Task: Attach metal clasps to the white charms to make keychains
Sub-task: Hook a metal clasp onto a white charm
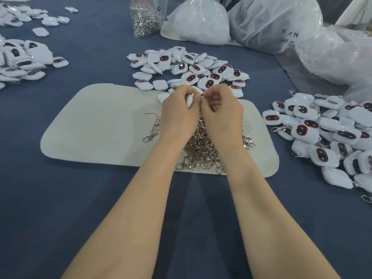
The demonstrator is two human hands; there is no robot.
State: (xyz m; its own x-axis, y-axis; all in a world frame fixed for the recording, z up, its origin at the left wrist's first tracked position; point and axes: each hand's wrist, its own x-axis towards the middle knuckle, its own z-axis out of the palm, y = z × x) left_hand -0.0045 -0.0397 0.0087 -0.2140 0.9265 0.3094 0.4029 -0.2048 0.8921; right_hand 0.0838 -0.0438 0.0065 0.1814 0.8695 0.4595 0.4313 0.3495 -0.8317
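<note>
- White charm up off the mat, held between the two hands, just above the heap of clasps.
- Long way of it going up and away, far end tipped toward the right hand; face hidden.
- Left hand wrapped round the white charm, fingers curled tight on it.
- Right hand with finger and thumb pinched on the far end of the white charm; too small to tell what else sits in the pinch.
- Cream mat on the blue cloth, with the heap of clasps and a bit of red string on top.
- Loose pile of charms just past the hands, many face up.
- Bigger pile on the right, some with clasps on.
- Another pile on the left.
- Clear bag at the back, standing up, full of silver clasps.
- Big plastic bags beside it, stuffed with white things; cannot tell what.
</note>
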